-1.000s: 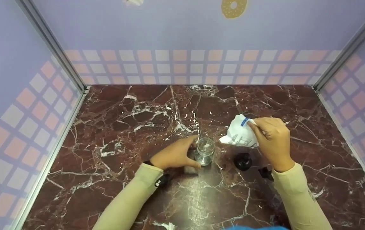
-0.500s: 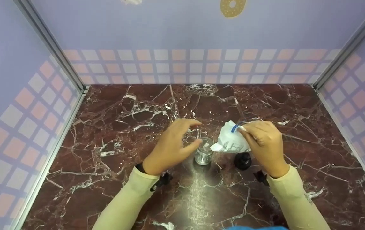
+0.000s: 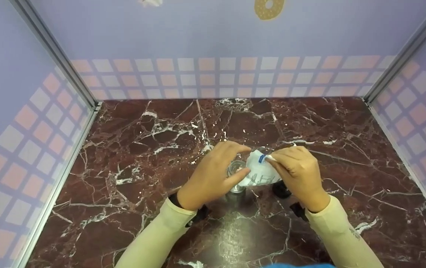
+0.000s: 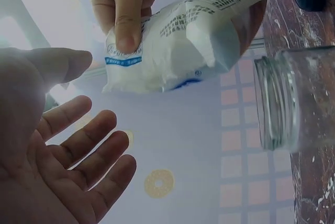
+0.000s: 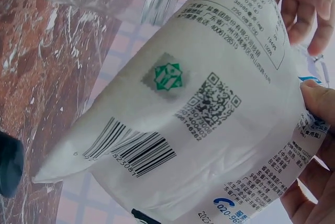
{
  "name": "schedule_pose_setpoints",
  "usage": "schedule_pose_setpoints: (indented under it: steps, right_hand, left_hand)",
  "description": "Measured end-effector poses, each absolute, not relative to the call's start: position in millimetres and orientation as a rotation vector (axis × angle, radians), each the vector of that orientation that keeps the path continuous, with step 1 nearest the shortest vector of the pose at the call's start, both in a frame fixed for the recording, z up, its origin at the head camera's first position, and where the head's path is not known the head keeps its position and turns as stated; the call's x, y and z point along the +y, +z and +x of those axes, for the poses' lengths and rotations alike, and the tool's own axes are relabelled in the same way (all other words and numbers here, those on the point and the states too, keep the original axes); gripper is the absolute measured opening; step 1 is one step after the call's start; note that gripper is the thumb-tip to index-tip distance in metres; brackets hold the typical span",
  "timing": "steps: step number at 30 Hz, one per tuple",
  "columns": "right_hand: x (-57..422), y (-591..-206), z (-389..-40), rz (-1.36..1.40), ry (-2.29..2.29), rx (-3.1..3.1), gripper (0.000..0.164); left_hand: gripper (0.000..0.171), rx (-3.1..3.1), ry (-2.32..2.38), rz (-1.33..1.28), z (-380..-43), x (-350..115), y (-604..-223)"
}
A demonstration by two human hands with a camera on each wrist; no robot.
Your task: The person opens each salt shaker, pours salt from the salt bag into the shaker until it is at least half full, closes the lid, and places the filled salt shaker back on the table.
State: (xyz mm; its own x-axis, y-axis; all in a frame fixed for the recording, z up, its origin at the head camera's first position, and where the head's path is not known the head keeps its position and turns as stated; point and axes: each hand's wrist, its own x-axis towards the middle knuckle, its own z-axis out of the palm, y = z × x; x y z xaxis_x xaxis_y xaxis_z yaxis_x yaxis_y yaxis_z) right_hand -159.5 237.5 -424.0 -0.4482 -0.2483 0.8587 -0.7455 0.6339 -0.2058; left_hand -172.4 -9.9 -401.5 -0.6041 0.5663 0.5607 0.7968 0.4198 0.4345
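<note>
A white plastic bag of salt [image 3: 259,173] with printed text hangs tilted over the glass jar. Its top is pinched between thumb and fingers by my right hand [image 3: 302,173]. The bag's back, with a barcode and QR code, fills the right wrist view. My left hand [image 3: 213,173] is held up left of the bag, fingers spread; in the left wrist view a gap separates it from the bag. The clear glass jar [image 4: 314,98] stands upright and uncovered on the table, partly hidden by the bag and left thumb in the head view.
A round black object with a knob [image 3: 281,190] sits right of the jar, partly behind the bag. White flecks [image 3: 215,130] lie scattered over the dark red marbled table [image 3: 142,223]. Tiled-pattern walls [image 3: 205,76] enclose the back and sides.
My right hand has brought the bag leftward, from right of the jar to over it. My left hand has left the jar's side and risen beside the bag.
</note>
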Motion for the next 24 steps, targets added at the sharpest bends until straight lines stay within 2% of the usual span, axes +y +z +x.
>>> schedule_pose_setpoints:
  steps: [5,10,16,24]
  right_hand:
    - [231,-425,-158,0.830,0.715,-2.004,0.021]
    - [226,-424,-154,0.878,0.685,-2.009,0.008]
    - [224,-424,-152,0.914,0.691,-2.025,0.013]
    - [225,-425,-152,0.976,0.731,-2.036,0.006]
  left_hand:
    - [0.039,-2.351,-0.956,-1.188,-174,-3,-400]
    - [0.028,-2.348,-0.868,-1.247,-177,4,-399]
    - [0.016,-2.318,-0.865,-1.280,-178,6,-402]
    - [0.008,-2.295,-0.919,-1.253,-177,4,-400]
